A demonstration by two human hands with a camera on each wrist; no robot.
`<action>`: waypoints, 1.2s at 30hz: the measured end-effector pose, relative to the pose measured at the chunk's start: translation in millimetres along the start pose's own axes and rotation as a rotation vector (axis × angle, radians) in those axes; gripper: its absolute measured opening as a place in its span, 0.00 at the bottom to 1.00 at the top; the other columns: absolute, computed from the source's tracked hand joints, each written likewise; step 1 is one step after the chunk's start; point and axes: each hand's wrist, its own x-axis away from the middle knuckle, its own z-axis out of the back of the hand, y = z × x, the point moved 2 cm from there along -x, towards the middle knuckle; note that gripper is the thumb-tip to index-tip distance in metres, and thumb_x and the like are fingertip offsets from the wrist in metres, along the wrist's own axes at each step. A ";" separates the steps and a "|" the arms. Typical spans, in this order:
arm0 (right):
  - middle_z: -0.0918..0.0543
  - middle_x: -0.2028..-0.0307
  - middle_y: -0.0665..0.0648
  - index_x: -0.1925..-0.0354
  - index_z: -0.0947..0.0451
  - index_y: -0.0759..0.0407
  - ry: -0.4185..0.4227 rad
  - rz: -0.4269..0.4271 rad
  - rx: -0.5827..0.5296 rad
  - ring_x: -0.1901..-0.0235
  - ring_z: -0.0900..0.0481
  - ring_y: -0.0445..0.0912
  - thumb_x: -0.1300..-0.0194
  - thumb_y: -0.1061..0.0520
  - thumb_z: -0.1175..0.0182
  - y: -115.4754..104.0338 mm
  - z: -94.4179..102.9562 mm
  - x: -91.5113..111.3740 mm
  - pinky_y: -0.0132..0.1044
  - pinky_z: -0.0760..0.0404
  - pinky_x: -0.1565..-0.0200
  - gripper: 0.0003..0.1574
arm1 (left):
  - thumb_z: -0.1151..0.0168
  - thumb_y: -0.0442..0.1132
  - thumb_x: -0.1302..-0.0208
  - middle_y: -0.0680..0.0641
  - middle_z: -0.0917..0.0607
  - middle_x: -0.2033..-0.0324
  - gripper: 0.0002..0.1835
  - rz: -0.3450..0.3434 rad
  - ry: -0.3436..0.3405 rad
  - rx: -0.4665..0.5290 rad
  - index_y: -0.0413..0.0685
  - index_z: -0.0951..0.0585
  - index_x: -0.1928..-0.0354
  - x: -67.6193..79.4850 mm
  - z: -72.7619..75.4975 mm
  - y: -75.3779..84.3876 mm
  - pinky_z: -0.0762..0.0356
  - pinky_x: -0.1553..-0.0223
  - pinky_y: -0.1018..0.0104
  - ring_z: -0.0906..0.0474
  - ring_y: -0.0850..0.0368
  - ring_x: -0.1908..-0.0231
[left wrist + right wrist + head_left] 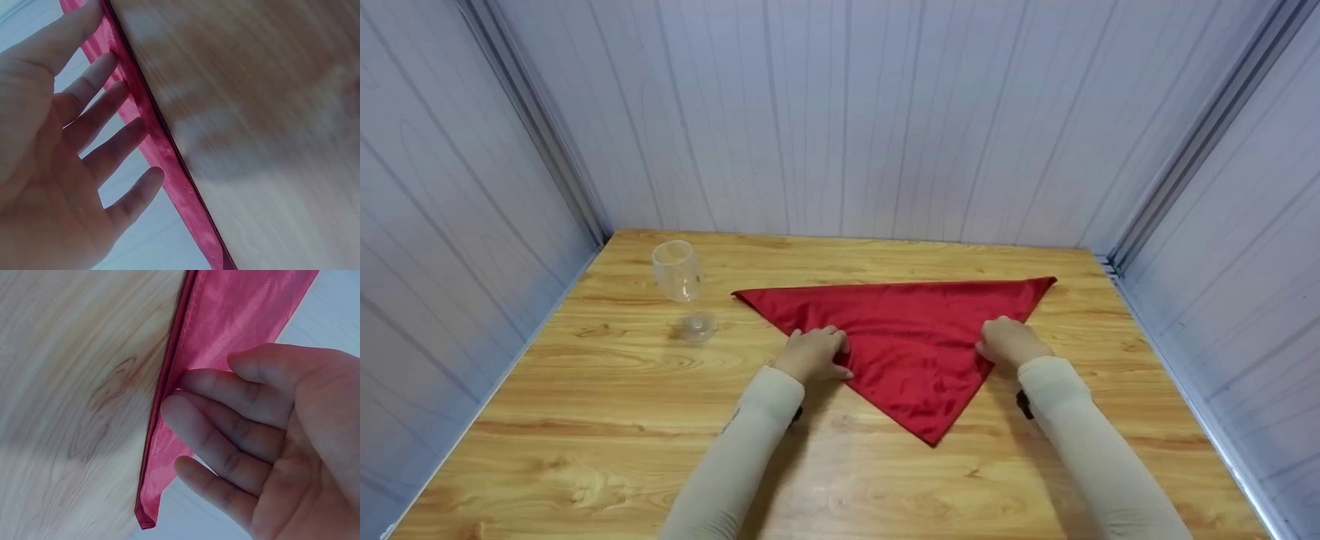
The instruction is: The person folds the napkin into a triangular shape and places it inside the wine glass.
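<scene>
A red cloth (907, 330), shaped as a triangle, lies flat on the wooden table, its long edge at the back and one corner pointing toward me. My left hand (814, 354) is at the cloth's left slanting edge. In the left wrist view its fingers (115, 143) are spread, with the tips at the cloth. On the opposite slanting edge is my right hand (1011, 341). Seen from the right wrist, its fingers (197, 433) bend slightly and their tips meet the cloth's edge, which shows layered hems. Neither hand pinches the fabric.
A clear stemmed glass (679, 277) stands upright on the table (585, 420), left of the cloth. Pale panelled walls (840, 120) close off the back and both sides of the table.
</scene>
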 end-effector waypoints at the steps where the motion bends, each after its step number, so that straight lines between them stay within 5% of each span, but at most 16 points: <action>1: 0.24 0.81 0.55 0.81 0.25 0.58 0.002 0.001 0.000 0.78 0.30 0.46 0.32 0.60 0.41 -0.2 0.0 -0.1 0.42 0.26 0.70 0.18 | 0.28 0.57 0.42 0.52 0.20 0.53 0.24 0.005 0.000 0.008 0.51 0.21 0.50 0.0 0.0 -0.7 0.30 0.48 0.49 0.23 0.52 0.50; 13: 0.22 0.81 0.51 0.80 0.20 0.59 0.000 0.047 -0.034 0.77 0.25 0.44 0.42 0.58 0.26 -2.8 -4.8 2.8 0.41 0.22 0.69 0.15 | 0.29 0.59 0.40 0.44 0.25 0.40 0.34 0.115 -0.018 0.026 0.47 0.25 0.38 1.1 1.9 -16.1 0.37 0.37 0.38 0.31 0.46 0.36; 36: 0.24 0.84 0.47 0.82 0.19 0.54 0.045 0.067 -0.029 0.79 0.27 0.44 0.41 0.54 0.27 -7.1 -11.0 14.4 0.41 0.26 0.75 0.17 | 0.29 0.57 0.39 0.45 0.26 0.37 0.34 0.080 -0.036 0.054 0.48 0.25 0.36 2.5 4.5 -27.2 0.32 0.41 0.43 0.30 0.49 0.36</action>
